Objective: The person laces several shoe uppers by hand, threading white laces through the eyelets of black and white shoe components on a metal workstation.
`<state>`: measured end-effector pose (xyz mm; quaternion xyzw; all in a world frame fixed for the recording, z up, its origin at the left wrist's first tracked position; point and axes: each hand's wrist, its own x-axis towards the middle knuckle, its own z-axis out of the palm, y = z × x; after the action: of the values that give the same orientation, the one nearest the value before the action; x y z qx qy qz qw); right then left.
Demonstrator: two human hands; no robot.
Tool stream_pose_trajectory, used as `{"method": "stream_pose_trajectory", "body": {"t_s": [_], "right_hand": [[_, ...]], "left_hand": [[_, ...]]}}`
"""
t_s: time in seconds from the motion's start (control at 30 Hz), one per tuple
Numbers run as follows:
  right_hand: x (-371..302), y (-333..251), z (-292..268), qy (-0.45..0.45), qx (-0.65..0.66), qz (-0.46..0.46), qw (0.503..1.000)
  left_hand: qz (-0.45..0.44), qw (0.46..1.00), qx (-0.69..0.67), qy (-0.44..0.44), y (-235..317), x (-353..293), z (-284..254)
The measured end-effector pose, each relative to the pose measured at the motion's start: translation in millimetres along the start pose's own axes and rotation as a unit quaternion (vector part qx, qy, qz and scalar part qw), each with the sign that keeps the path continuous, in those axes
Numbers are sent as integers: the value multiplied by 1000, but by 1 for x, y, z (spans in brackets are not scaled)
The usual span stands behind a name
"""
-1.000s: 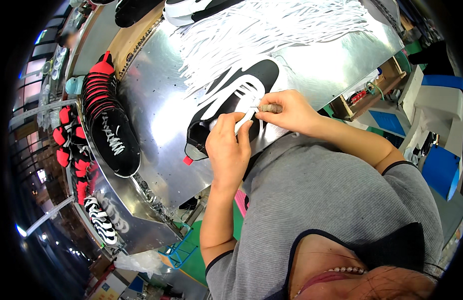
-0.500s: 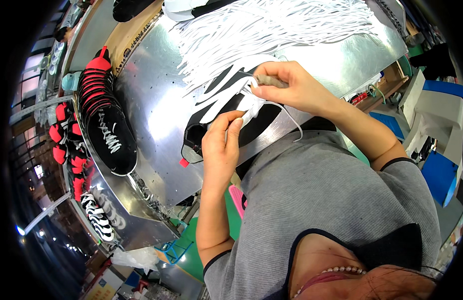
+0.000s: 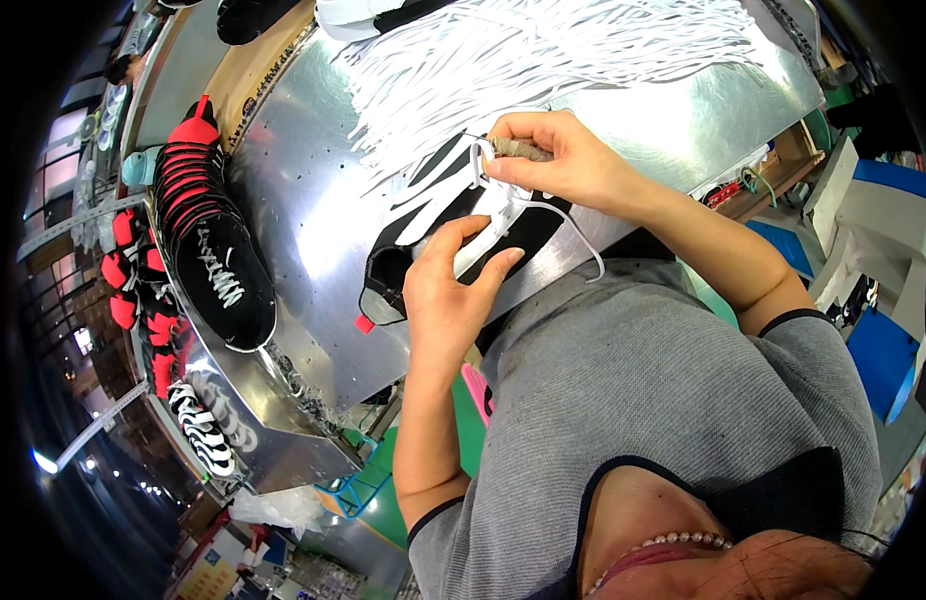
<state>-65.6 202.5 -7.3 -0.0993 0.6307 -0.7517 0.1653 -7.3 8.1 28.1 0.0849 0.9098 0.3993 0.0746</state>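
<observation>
A black shoe upper (image 3: 536, 228) with white stripes and a red heel tab lies on the metal tabletop, its heel toward the near left. My left hand (image 3: 451, 290) rests at its opening, thumb and fingers apart on either side of the white tongue. Over the eyelet area, my right hand (image 3: 573, 168) is closed around the wrapped, tan handle of a thin hook-like tool (image 3: 520, 150). A white shoelace (image 3: 581, 233) is partly threaded through the upper; one loop stands up by the right fingertips, and a loose end hangs toward my lap. The tool's tip is hard to make out.
A big spread of white laces (image 3: 553, 45) covers the far part of the metal table (image 3: 318, 330). Along the left edge stands a stack of black-and-red shoe uppers (image 3: 218, 270). More uppers (image 3: 133, 265) lie beyond it. A white shoe (image 3: 348, 18) sits at the far edge.
My left thumb has moved away from the fingers, opening the pinch. The right hand with the tool has shifted slightly left and away from me, and a lace loop now stands by its fingertips.
</observation>
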Motion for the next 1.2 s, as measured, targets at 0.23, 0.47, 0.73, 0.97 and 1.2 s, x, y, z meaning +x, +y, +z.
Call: {"method": "stream_pose_trajectory", "body": {"t_s": [0.23,0.47,0.73,0.97,1.2], "right_hand": [[7,8,0,17,-6,-23,1000],[5,3,-2,17,-46,-10,999],[6,6,-3,31,-31,-25,999],[5,3,-4,14,-41,-5,999],[4,4,-6,13,-36,-7,999]], "left_hand": [[33,994,-106,-21,-2,12,5],[-18,998,-58,30,0,8,15],[18,996,-89,-2,3,12,10],[35,994,-102,11,-5,9,9],[97,993,-1,71,0,-2,15]]}}
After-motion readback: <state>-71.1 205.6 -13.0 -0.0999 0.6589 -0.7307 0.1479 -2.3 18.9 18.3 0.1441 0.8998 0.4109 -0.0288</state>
